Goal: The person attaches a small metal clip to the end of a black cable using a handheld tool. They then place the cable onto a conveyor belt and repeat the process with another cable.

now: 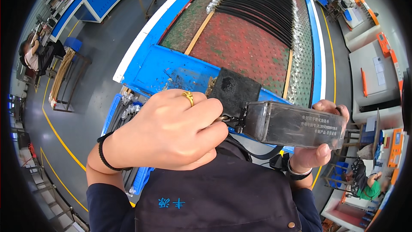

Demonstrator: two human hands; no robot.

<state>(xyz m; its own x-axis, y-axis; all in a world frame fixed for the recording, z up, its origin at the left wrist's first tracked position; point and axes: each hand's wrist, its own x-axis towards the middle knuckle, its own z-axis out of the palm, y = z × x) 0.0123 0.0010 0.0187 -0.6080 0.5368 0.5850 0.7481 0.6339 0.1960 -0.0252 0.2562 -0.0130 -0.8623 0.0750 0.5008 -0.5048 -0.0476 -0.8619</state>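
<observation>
At frame centre, our left hand (171, 131) is fisted around a small metal tip (224, 118); our right hand (324, 139) clamps the grey box-shaped tool (294, 124).

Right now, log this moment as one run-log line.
left hand: fist at front end of grey box tool | right hand: gripping tool's far end | behind: black strips on blue-edged table

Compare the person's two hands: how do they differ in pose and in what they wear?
The left hand is curled into a fist around a small metal part at the end of the dark rectangular tool; the right hand wraps the tool's far end, fingers spread. The left hand wears a gold ring and a black wristband; the right hand wears a silvery bracelet. Both are bare.
</observation>
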